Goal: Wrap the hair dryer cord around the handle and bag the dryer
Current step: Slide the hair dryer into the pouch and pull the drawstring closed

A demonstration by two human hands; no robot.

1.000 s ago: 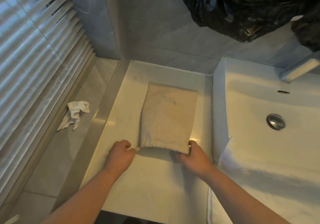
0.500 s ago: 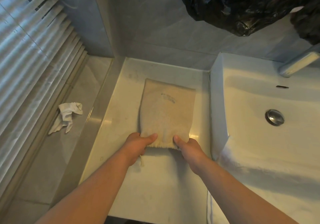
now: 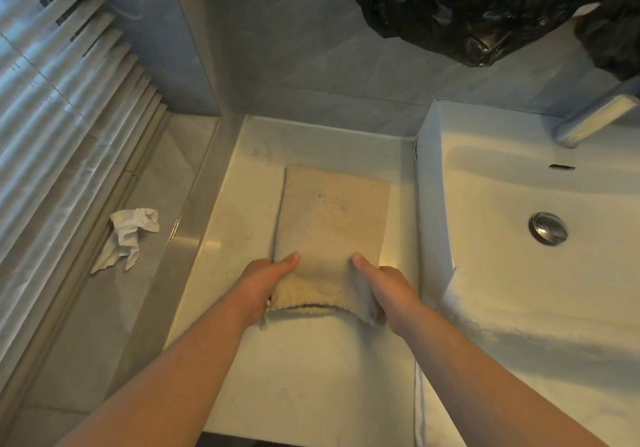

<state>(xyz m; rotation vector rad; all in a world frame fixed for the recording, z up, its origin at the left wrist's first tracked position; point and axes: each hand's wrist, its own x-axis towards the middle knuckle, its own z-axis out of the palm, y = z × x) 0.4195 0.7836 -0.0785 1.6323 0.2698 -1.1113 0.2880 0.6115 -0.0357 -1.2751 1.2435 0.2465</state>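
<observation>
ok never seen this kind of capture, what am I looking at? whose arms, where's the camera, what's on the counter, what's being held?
No machine here: these are a person's two bare arms, seen from one wide-angle camera worn on their head, looking forward and down. The left hand and right hand each grip a side of the open mouth of a beige cloth bag, which lies flat on the pale counter. The mouth faces the person and gapes slightly. No hair dryer shows; whether it is inside the bag I cannot tell. A white sink with a metal drain sits to the right, a crumpled white cloth lies on the ledge to the left, and a black plastic bag hangs above.
</observation>
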